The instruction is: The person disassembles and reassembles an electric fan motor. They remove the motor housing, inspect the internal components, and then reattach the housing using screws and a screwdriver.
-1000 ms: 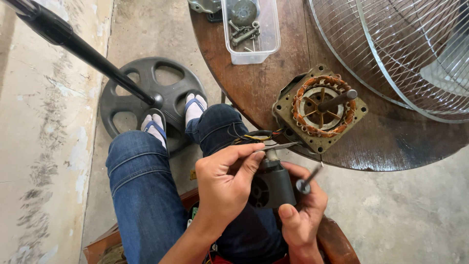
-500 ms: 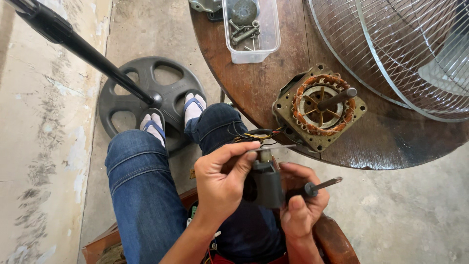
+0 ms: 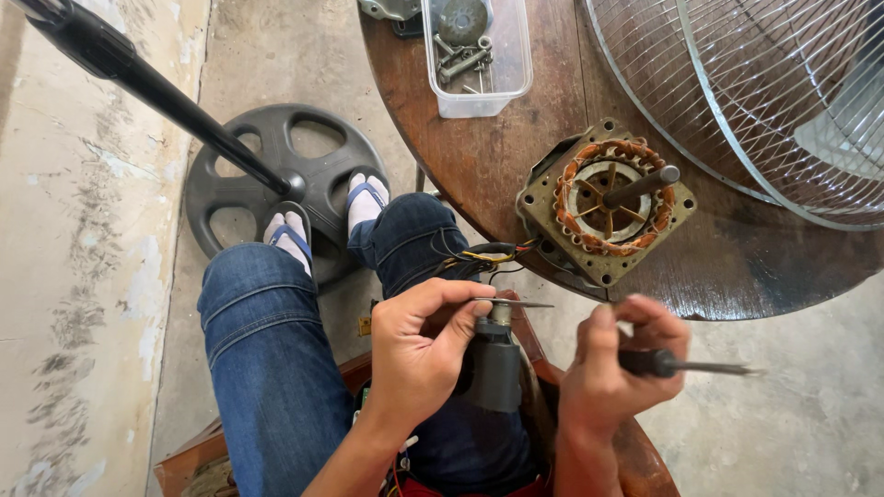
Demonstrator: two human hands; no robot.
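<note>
My left hand [image 3: 419,345] grips a dark cylindrical part [image 3: 497,368] over my lap, fingertips pinching its metal top, where a thin metal strip sticks out to the right. My right hand [image 3: 612,373] is closed around a screwdriver [image 3: 686,365] with a dark handle; its shaft points right, away from the part. Thin wires [image 3: 483,256] run from my lap up to a fan motor [image 3: 608,198] with copper windings and a shaft, lying on the round wooden table [image 3: 442,110].
A clear plastic tub [image 3: 479,55] with bolts and metal parts stands at the table's far side. A wire fan guard [image 3: 764,101] covers the table's right. On the floor is a black fan base [image 3: 276,184] with its pole [image 3: 138,78]; my sandalled feet rest on it.
My right hand has drawn the screwdriver away from the part and swung its tip out to the right. My left hand keeps hold of the dark part and has barely shifted.
</note>
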